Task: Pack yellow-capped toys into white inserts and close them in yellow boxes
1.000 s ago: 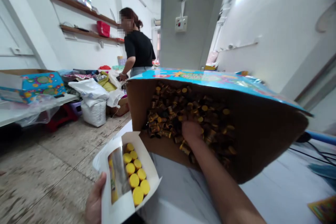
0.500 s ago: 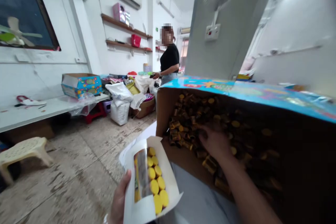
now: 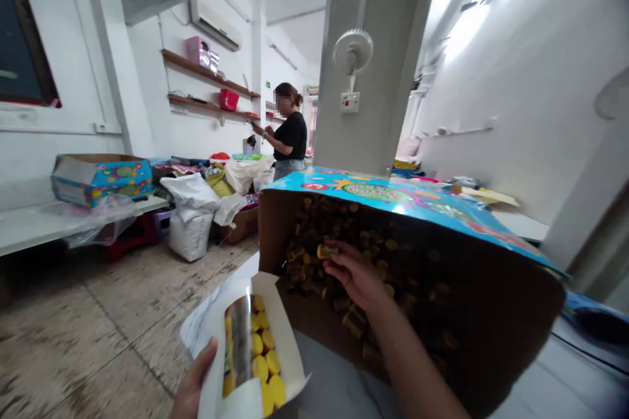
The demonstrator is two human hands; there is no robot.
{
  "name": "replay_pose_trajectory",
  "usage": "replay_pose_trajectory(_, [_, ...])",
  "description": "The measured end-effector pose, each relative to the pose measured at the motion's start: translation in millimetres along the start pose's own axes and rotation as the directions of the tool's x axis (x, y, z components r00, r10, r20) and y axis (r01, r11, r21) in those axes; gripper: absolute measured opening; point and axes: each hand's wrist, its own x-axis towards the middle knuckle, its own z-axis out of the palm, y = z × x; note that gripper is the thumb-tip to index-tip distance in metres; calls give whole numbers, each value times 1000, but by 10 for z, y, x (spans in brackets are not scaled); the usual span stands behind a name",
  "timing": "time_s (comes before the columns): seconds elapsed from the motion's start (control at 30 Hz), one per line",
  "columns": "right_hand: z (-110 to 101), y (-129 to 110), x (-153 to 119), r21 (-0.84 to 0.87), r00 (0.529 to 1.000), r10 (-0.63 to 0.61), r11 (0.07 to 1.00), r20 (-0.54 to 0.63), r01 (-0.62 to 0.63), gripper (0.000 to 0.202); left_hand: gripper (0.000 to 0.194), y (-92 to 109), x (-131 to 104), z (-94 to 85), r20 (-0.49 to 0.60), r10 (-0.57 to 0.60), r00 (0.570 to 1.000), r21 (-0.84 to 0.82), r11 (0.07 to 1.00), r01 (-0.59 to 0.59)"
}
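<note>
Head view, and from where I stand the right hand [image 3: 354, 275] has a small tub [image 3: 326, 251] pinched at its fingertips, at the mouth of a big box [image 3: 378, 194]. Behind that tub a heap [image 3: 307, 270] of others like it lies loose inside, many with yellow caps, the far end lost in shadow. The left hand [image 3: 194, 383] grips a white box [image 3: 285, 330] by its side, thumb along the edge, the other fingers hidden behind it. That box is tilted, flaps spread, with yellow caps [image 3: 272, 361] packed in rows beside a clear window. Under the big box, blue and printed outside and bare brown within, runs a pale marbled bench [image 3: 339, 373]. Farther off to the left, a second blue box [image 3: 120, 178] sits on another bench [image 3: 27, 232], near a bulging white sack [image 3: 189, 232] on the floor [image 3: 113, 314]. Beyond, a person [image 3: 291, 137] in a black top stands with both hands raised, near a pillar [image 3: 337, 137] carrying a small fan [image 3: 352, 51].
</note>
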Motion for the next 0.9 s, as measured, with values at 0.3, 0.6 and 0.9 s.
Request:
replay_pose_trajectory(0.3, [410, 352, -152, -27, 980, 172, 985, 101, -171, 34, 49, -123, 230, 121, 132, 54, 990, -94, 995, -42])
replay_pose_trajectory(0.6, [254, 331, -54, 104, 985, 138, 983, 103, -148, 39, 52, -196, 176, 54, 169, 57, 984, -135, 990, -34])
replay_pose_trajectory(0.9, [630, 554, -295, -381, 991, -17, 922, 130, 65, 33, 57, -124, 158, 146, 336, 26, 942, -100, 995, 9])
